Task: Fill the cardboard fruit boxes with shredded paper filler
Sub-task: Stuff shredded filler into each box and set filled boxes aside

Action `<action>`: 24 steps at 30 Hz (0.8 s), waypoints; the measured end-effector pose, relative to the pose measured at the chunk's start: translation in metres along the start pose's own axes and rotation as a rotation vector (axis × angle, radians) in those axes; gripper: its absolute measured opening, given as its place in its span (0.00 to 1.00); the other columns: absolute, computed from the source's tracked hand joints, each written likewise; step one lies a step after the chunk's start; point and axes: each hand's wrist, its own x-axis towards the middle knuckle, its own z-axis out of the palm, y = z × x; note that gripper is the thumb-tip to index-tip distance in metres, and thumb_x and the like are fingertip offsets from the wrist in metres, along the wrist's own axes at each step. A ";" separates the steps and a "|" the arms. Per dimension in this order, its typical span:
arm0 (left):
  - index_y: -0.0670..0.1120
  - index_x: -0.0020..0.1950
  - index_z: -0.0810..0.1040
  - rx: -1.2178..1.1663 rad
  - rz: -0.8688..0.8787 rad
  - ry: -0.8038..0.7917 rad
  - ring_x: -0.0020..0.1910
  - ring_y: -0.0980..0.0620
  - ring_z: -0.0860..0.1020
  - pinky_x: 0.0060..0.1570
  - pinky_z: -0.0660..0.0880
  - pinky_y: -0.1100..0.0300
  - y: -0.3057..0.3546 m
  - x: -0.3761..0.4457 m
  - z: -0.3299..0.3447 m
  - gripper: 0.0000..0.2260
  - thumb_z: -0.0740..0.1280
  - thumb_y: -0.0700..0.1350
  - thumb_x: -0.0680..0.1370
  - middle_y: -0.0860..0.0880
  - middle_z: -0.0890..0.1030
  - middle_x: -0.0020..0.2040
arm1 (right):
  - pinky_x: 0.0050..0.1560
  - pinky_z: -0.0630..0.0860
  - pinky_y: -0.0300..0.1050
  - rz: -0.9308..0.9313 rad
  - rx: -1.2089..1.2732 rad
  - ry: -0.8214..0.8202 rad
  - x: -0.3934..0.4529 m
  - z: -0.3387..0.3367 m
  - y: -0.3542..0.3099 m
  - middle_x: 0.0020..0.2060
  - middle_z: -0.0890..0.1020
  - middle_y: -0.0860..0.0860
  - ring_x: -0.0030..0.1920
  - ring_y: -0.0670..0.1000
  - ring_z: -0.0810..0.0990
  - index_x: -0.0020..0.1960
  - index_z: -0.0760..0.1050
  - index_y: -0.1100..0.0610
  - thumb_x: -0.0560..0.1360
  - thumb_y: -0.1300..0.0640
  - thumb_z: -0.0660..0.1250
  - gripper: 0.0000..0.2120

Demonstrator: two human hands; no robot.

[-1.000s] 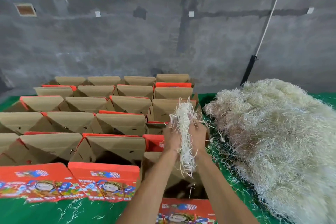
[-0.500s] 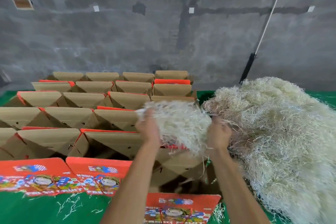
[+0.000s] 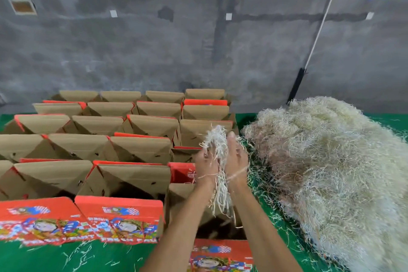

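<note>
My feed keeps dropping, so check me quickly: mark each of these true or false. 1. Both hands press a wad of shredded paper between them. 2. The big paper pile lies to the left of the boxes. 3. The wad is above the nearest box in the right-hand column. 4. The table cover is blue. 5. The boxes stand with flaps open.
1. True: the left hand and right hand press the wad of shredded paper between their palms.
2. False: the pile lies to the right of the boxes.
3. True: strands hang over the nearest box.
4. False: the table cover is green.
5. True: the flaps stand open.
</note>
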 end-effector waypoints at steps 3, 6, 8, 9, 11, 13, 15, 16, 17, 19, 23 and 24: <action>0.58 0.52 0.71 0.131 -0.082 -0.078 0.45 0.61 0.74 0.50 0.74 0.53 0.004 -0.004 -0.009 0.25 0.52 0.77 0.72 0.61 0.71 0.46 | 0.62 0.77 0.52 -0.140 -0.121 0.146 0.010 -0.013 -0.013 0.59 0.77 0.49 0.59 0.49 0.79 0.72 0.66 0.56 0.71 0.27 0.65 0.42; 0.65 0.45 0.74 0.093 -0.020 -0.090 0.31 0.69 0.77 0.30 0.75 0.62 0.008 -0.007 -0.016 0.21 0.57 0.78 0.69 0.63 0.80 0.35 | 0.39 0.77 0.38 -0.159 -0.023 0.329 0.023 -0.034 -0.001 0.42 0.77 0.50 0.39 0.46 0.77 0.57 0.71 0.57 0.75 0.38 0.68 0.24; 0.64 0.51 0.76 0.021 0.056 -0.025 0.35 0.67 0.79 0.30 0.74 0.71 0.006 -0.006 -0.024 0.17 0.62 0.73 0.72 0.60 0.83 0.42 | 0.40 0.75 0.31 -0.123 0.049 0.416 0.030 -0.043 0.000 0.43 0.76 0.51 0.45 0.52 0.78 0.50 0.73 0.56 0.81 0.51 0.64 0.08; 0.61 0.56 0.75 -0.013 0.042 -0.040 0.42 0.64 0.80 0.37 0.77 0.68 0.005 -0.007 -0.025 0.20 0.62 0.72 0.73 0.58 0.82 0.47 | 0.35 0.73 0.28 -0.107 0.036 0.405 0.031 -0.043 -0.001 0.40 0.74 0.50 0.44 0.53 0.77 0.45 0.72 0.54 0.83 0.51 0.61 0.10; 0.59 0.73 0.66 0.035 -0.083 -0.087 0.66 0.54 0.74 0.64 0.73 0.50 -0.005 -0.007 -0.017 0.24 0.62 0.64 0.78 0.56 0.73 0.68 | 0.37 0.72 0.32 -0.066 0.024 0.289 0.027 -0.034 0.005 0.38 0.74 0.51 0.40 0.51 0.73 0.44 0.72 0.57 0.82 0.42 0.57 0.20; 0.54 0.78 0.59 -0.024 -0.118 -0.005 0.70 0.52 0.69 0.71 0.64 0.49 -0.013 -0.016 -0.002 0.28 0.63 0.57 0.80 0.53 0.64 0.76 | 0.50 0.71 0.41 -0.155 -0.108 0.300 0.019 -0.015 0.018 0.43 0.77 0.49 0.43 0.47 0.74 0.51 0.72 0.55 0.82 0.36 0.54 0.23; 0.50 0.78 0.61 -0.027 -0.069 0.052 0.53 0.61 0.75 0.63 0.69 0.57 -0.012 -0.024 -0.002 0.27 0.64 0.54 0.81 0.48 0.70 0.72 | 0.40 0.71 0.36 -0.338 -0.194 0.363 0.014 -0.008 0.020 0.37 0.77 0.46 0.36 0.42 0.74 0.45 0.72 0.53 0.82 0.41 0.58 0.17; 0.50 0.77 0.62 0.007 -0.053 0.021 0.43 0.64 0.75 0.57 0.72 0.59 -0.011 -0.021 -0.008 0.25 0.63 0.53 0.81 0.46 0.76 0.66 | 0.34 0.70 0.34 -0.384 -0.224 0.353 0.015 -0.013 0.015 0.33 0.77 0.46 0.32 0.42 0.73 0.42 0.72 0.53 0.82 0.45 0.60 0.15; 0.52 0.75 0.65 0.051 -0.089 -0.019 0.36 0.64 0.74 0.48 0.78 0.56 -0.007 -0.012 -0.016 0.23 0.63 0.53 0.81 0.48 0.81 0.56 | 0.30 0.69 0.35 -0.386 -0.247 0.329 0.018 -0.023 0.009 0.30 0.76 0.46 0.28 0.43 0.71 0.38 0.72 0.55 0.83 0.48 0.61 0.17; 0.56 0.63 0.74 0.062 -0.222 -0.051 0.31 0.60 0.72 0.35 0.74 0.62 0.001 0.008 -0.045 0.11 0.65 0.50 0.80 0.54 0.78 0.41 | 0.24 0.65 0.38 -0.319 -0.163 0.352 0.024 -0.049 -0.003 0.25 0.72 0.46 0.24 0.45 0.66 0.36 0.74 0.58 0.83 0.48 0.60 0.21; 0.45 0.51 0.74 0.013 -0.322 0.128 0.36 0.50 0.74 0.37 0.71 0.70 -0.014 0.004 -0.041 0.06 0.59 0.45 0.82 0.47 0.75 0.38 | 0.26 0.73 0.40 -0.218 -0.091 0.404 0.030 -0.046 0.008 0.33 0.77 0.54 0.31 0.52 0.74 0.45 0.78 0.66 0.83 0.55 0.62 0.16; 0.43 0.57 0.74 0.036 -0.299 0.066 0.39 0.47 0.77 0.39 0.72 0.67 -0.023 -0.006 -0.021 0.09 0.56 0.43 0.83 0.44 0.78 0.42 | 0.33 0.78 0.41 -0.179 -0.138 0.311 0.027 -0.030 0.015 0.39 0.81 0.57 0.37 0.55 0.79 0.51 0.78 0.67 0.83 0.58 0.62 0.13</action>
